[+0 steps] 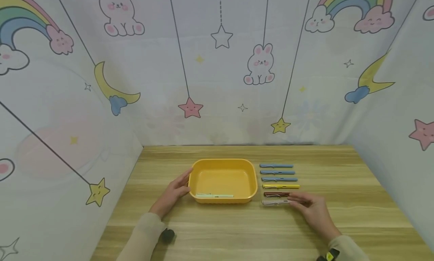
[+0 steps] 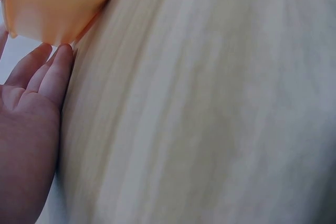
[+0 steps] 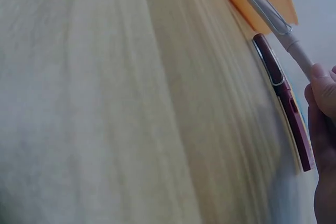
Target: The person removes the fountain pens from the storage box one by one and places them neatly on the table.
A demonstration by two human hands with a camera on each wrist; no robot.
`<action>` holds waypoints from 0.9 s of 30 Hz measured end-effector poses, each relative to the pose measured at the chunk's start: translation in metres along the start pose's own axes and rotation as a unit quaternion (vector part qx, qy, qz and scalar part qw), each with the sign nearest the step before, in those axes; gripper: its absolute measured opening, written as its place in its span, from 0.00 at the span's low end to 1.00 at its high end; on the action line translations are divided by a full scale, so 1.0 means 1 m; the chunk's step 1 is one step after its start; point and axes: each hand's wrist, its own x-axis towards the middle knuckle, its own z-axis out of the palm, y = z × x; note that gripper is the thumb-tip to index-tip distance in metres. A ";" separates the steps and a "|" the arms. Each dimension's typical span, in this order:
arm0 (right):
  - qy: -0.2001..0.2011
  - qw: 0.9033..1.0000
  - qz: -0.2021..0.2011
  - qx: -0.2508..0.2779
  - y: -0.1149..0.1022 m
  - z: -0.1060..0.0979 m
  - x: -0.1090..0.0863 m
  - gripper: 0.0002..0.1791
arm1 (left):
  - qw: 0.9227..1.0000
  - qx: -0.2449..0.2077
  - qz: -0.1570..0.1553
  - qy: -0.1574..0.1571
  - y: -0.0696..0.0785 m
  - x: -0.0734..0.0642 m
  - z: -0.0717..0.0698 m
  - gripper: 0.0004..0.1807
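Note:
My right hand point(image 1: 315, 212) pinches a pale pinkish-grey capped pen point(image 3: 270, 14) by its barrel end; in the right wrist view its cap points up, off the table. Just behind it lies a dark maroon pen point(image 1: 274, 194), partly covered by my fingers. Beyond that are a yellow pen point(image 1: 281, 186) and several blue pens point(image 1: 278, 179), side by side with wire clips. My left hand point(image 1: 173, 195) rests against the left side of a yellow plastic tray point(image 1: 222, 201), its fingers fairly straight along the wall. Inside the tray, a light green pen point(image 1: 220, 195) lies by the front wall.
Everything rests on a wood-grain table point(image 1: 217, 231). White curtains point(image 1: 223, 76) printed with rabbits, stars and rainbows stand along its back and both sides. A dark round object point(image 1: 167, 235) is at the left cuff, and a black-and-yellow strap point(image 1: 329, 255) at the right wrist.

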 end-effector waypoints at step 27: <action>0.013 0.984 -0.078 -0.158 0.017 -0.005 -0.004 0.20 | 1.000 0.008 -0.005 0.004 -0.002 0.001 0.000 0.38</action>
